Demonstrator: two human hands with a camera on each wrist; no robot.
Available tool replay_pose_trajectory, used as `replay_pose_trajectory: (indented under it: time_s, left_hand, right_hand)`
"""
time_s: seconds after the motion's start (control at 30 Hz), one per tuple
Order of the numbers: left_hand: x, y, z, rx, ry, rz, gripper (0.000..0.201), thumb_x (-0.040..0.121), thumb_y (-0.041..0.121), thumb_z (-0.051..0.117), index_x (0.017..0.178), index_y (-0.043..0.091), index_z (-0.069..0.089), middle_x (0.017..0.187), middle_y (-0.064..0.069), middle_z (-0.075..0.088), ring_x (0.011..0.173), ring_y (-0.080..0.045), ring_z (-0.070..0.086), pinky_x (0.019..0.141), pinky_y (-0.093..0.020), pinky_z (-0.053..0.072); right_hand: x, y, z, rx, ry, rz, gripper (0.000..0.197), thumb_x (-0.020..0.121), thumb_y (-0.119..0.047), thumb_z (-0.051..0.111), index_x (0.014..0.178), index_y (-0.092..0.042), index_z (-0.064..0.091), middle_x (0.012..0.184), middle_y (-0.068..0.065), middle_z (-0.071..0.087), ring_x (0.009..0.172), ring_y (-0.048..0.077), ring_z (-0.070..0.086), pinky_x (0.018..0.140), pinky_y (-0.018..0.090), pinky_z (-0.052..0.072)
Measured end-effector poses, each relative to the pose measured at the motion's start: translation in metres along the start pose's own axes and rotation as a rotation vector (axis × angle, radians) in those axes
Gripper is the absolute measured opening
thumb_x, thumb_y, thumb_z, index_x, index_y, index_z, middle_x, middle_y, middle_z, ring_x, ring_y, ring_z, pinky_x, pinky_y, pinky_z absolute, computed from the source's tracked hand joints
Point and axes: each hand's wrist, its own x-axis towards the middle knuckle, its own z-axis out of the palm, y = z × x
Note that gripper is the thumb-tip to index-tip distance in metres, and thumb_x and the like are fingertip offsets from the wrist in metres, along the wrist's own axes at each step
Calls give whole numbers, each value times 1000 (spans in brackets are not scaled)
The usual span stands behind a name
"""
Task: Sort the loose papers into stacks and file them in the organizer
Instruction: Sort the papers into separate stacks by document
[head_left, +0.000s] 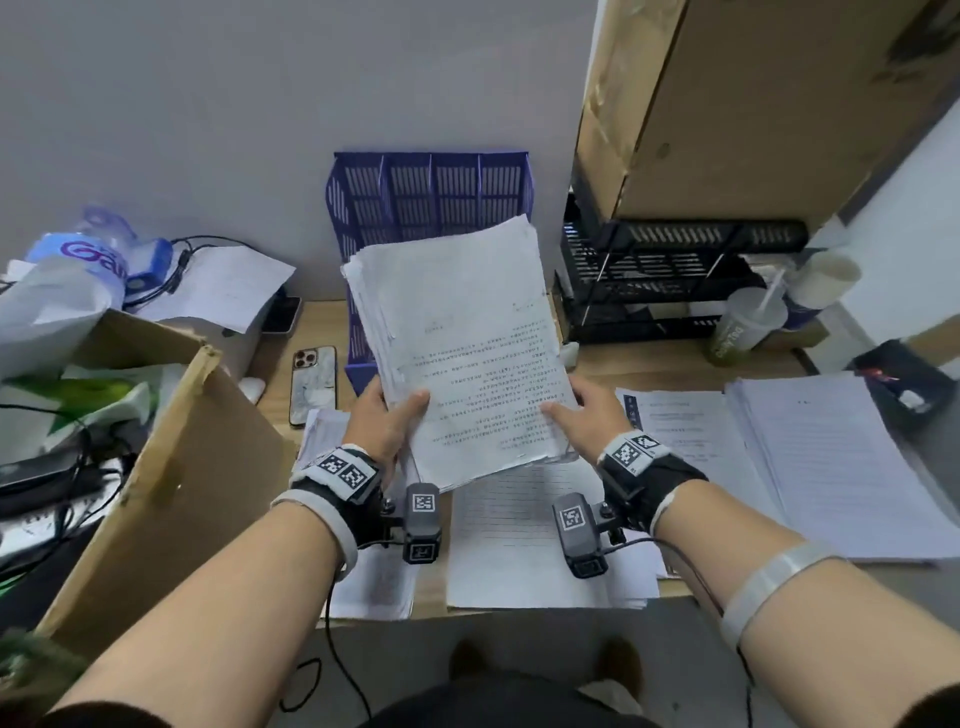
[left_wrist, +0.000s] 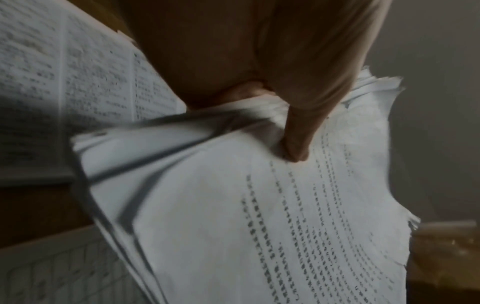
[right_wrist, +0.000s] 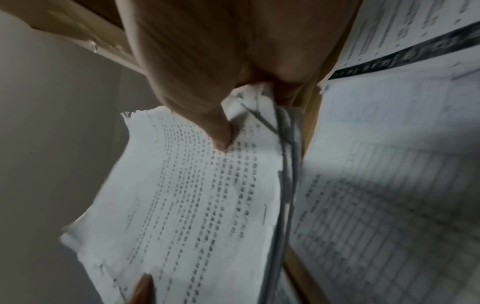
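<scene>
A thick stack of printed papers (head_left: 457, 343) is held tilted above the desk, its far end over the blue slotted organizer (head_left: 431, 192) that stands against the wall. My left hand (head_left: 387, 415) grips the stack's near left edge, thumb on top. My right hand (head_left: 576, 410) grips the near right edge, thumb on the printed sheet. The left wrist view shows the left thumb pressed on the stack of papers (left_wrist: 233, 205), which buckles there. In the right wrist view, the right thumb pins the stack of papers (right_wrist: 194, 195), with fingers under it.
More sheets (head_left: 530, 540) lie on the desk under my hands, and a thick pile (head_left: 836, 462) lies at the right. A phone (head_left: 313, 384) lies left of the organizer. An open cardboard box (head_left: 171, 467) is at the left, a black tray rack (head_left: 660, 280) and cups (head_left: 748, 327) at the right.
</scene>
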Motion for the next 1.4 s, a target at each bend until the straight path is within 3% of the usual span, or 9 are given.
replay_pose_trajectory:
  time_s: [0.13, 0.37, 0.5, 0.77, 0.87, 1.0, 1.17, 1.23, 1.4]
  left_hand:
    - [0, -31, 24, -23, -61, -116, 15, 100, 12, 56, 110, 18, 65, 117, -14, 71, 106, -33, 68, 96, -51, 53]
    - [20, -123, 27, 195, -130, -285, 43, 70, 53, 68, 108, 34, 68, 116, -2, 74, 106, -30, 70, 99, -55, 51]
    - [-6, -107, 40, 272, -125, -291, 14, 96, 32, 56, 107, 30, 63, 123, -4, 69, 108, -27, 66, 101, -47, 50]
    - [-2, -114, 29, 604, 75, -387, 44, 88, 11, 62, 131, 6, 52, 127, -14, 61, 108, -35, 62, 90, -36, 51]
    - [-4, -84, 47, 808, 237, -142, 69, 80, 16, 74, 139, 17, 39, 137, -18, 42, 123, -38, 48, 100, -43, 43]
    - [-7, -19, 96, 1106, 37, 511, 99, 71, 35, 83, 151, 37, 25, 157, -9, 25, 146, -28, 24, 117, -46, 28]
    - [3, 40, 149, 1513, -427, 515, 24, 95, 39, 57, 115, 28, 63, 118, -8, 65, 116, -32, 60, 102, -48, 46]
    - [12, 40, 156, 1374, -505, 440, 17, 97, 27, 52, 97, 16, 65, 104, -14, 69, 101, -34, 66, 86, -42, 54]
    - [17, 18, 193, 804, -440, 337, 25, 96, 14, 56, 71, 10, 57, 70, -1, 58, 71, -15, 50, 64, -27, 42]
  right_hand:
    - [-21, 39, -22, -131, 43, 116, 25, 97, -25, 55, 118, -20, 67, 109, -6, 69, 95, 18, 66, 83, 39, 57]
    - [-50, 97, -37, -261, 125, 281, 27, 98, -20, 54, 114, -12, 74, 104, 2, 72, 97, 22, 63, 74, 20, 43]
    - [-58, 110, -43, -309, 149, 325, 25, 98, -16, 52, 89, -13, 76, 81, 8, 70, 80, 28, 60, 62, 25, 40]
    - [-55, 111, -72, -391, 238, 344, 26, 98, -12, 43, 104, -14, 69, 102, 10, 70, 82, 25, 56, 74, 28, 46]
    - [-45, 85, -86, -539, 192, 185, 25, 97, -15, 44, 96, -23, 68, 94, 3, 70, 83, 27, 61, 73, 32, 51]
    - [-25, 39, -92, -723, 98, -112, 23, 95, -17, 46, 99, -24, 67, 95, 0, 63, 88, 25, 61, 75, 37, 52]
    - [-16, -4, -102, -626, 172, -333, 13, 92, -20, 54, 96, -22, 66, 87, -2, 58, 81, 20, 58, 76, 37, 50]
    - [-20, -2, -118, -443, 337, -231, 9, 91, -28, 61, 99, -23, 61, 90, -4, 61, 82, 17, 59, 73, 33, 49]
    - [-43, 81, -168, -3, 480, 445, 86, 72, -54, 78, 138, -18, 35, 131, 10, 51, 112, 25, 55, 93, 37, 47]
